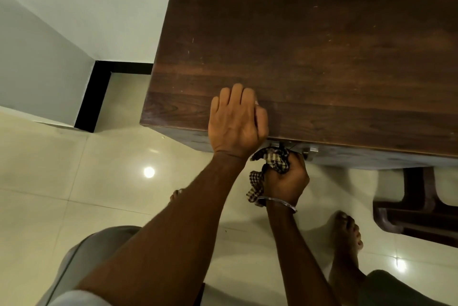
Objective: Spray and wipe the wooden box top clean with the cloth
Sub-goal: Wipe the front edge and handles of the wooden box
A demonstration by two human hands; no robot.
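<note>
The right hand point(285, 181) grips the checkered cloth point(275, 159) just under the front edge of the wooden box top point(309, 57). The left hand point(235, 122) lies on this top with bent fingers; whether it holds something I cannot tell.

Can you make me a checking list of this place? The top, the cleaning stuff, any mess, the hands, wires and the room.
Surface: box top dark wood, pale dusty patches along the back edge.
Job's things: cloth checked, bunched, below the front edge; nothing to spray with seen.
Clutter: nothing seen.
Grippers: left hand on the top near the front edge, grip unclear; right hand grips the cloth by the latch.
Cables: nothing seen.
Surroundings: shiny tiled floor, pale wall, wooden furniture at right.
</note>
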